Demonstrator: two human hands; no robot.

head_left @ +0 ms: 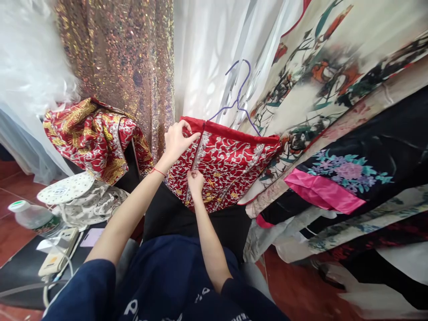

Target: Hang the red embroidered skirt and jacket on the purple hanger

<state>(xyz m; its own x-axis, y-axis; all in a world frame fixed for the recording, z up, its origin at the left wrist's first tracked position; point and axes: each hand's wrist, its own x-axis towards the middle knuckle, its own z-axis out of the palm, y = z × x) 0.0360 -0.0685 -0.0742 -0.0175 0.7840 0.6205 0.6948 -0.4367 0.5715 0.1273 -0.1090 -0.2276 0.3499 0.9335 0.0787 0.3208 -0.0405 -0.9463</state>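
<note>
Hanging at right: cream bird-print garment [294, 102]. Gold sequined fabric [133, 53] upper left. Red skirt [220, 165], silver/gold embroidery, sits mid-view just beyond the navy T-shirt [167, 267], waistband [237, 133] up. Purple hanger [238, 100] pokes above the waistband; can't tell whether inside or behind. Left hand [179, 140] on the waistband by the dark seam [198, 150], thumb and index slightly apart; cloth grip unclear. Right hand [195, 183] lower, fingertips pinching the skirt along that seam. Thin red string [158, 171] on left wrist.
</note>
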